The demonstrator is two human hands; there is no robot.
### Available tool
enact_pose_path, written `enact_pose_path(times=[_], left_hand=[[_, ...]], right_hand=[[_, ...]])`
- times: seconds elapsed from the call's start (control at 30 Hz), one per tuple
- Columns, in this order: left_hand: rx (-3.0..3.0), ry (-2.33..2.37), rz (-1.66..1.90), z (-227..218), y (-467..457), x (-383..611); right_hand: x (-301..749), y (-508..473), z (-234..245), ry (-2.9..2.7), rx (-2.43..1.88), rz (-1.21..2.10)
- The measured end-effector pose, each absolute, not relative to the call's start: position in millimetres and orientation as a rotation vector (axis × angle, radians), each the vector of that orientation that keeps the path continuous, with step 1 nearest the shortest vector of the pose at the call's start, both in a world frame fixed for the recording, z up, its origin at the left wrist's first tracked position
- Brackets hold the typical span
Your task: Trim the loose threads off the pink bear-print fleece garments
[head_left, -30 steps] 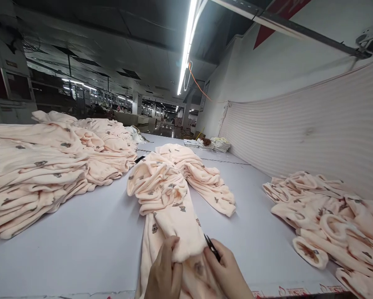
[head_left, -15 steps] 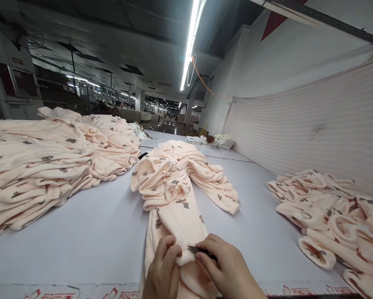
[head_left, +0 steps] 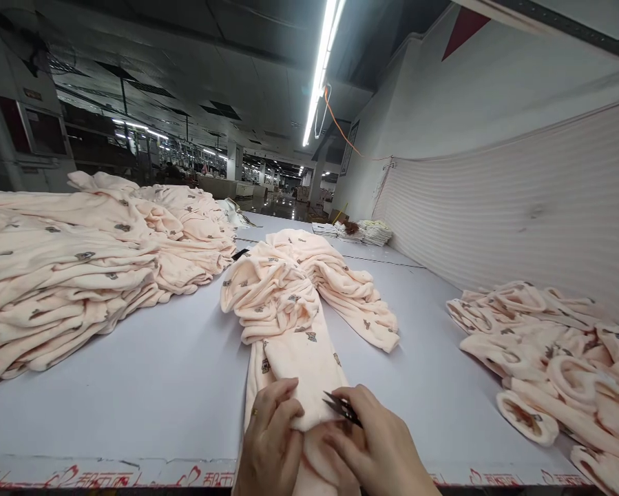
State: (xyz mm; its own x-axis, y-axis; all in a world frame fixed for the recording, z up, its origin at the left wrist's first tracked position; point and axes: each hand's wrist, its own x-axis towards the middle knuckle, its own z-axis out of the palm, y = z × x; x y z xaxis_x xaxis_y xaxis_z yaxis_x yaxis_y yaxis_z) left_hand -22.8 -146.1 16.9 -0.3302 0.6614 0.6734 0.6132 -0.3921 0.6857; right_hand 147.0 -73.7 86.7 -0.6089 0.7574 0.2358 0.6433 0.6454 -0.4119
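Note:
A pale pink plush garment [head_left: 299, 355] with small brown-grey printed motifs lies bunched in front of me, one leg or sleeve stretched towards my body. My left hand [head_left: 272, 437] pinches this piece near its end, on the left side. On the other side, my right hand [head_left: 381, 441] is closed around black thread snips [head_left: 344, 408], whose blades stand slightly apart and point left over the fabric edge. Some right-hand fingers also touch the cloth below the edge. The rest of the fabric under my hands is partly hidden.
A tall pile of like pink garments [head_left: 71, 275] fills the left of the pale table [head_left: 149, 406]. Another heap [head_left: 557, 365] lies at the right. Stacked white cloths [head_left: 374, 233] sit at the far end. A striped sheet [head_left: 495, 193] hangs along the right wall.
The snips have moved slightly right, and their blades have spread apart. My left hand keeps its hold on the fabric. The view has shifted a little.

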Motion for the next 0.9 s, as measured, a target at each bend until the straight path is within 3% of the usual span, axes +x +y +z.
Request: enact_pose_path(times=[0.17, 0.33, 0.77, 0.9], left_hand=[[0.859, 1.166, 1.572, 30.6, -137.6, -22.1], [0.367, 0.737, 1.577, 35.1, -132.7, -22.6], [0.42, 0.603, 1.514, 38.1, -137.2, -30.5], [0.505, 0.673, 1.539, 45.1, -139.9, -28.7]], right_hand=[[138.6, -58.2, 71.1, -2.294, -1.223, 0.263], [136.7, -58.7, 78.0, -2.257, -1.086, 0.597], [133.7, -57.7, 74.9, -2.249, -1.009, 0.755], [136.8, -66.8, 83.6, -2.359, -1.024, 0.603]])
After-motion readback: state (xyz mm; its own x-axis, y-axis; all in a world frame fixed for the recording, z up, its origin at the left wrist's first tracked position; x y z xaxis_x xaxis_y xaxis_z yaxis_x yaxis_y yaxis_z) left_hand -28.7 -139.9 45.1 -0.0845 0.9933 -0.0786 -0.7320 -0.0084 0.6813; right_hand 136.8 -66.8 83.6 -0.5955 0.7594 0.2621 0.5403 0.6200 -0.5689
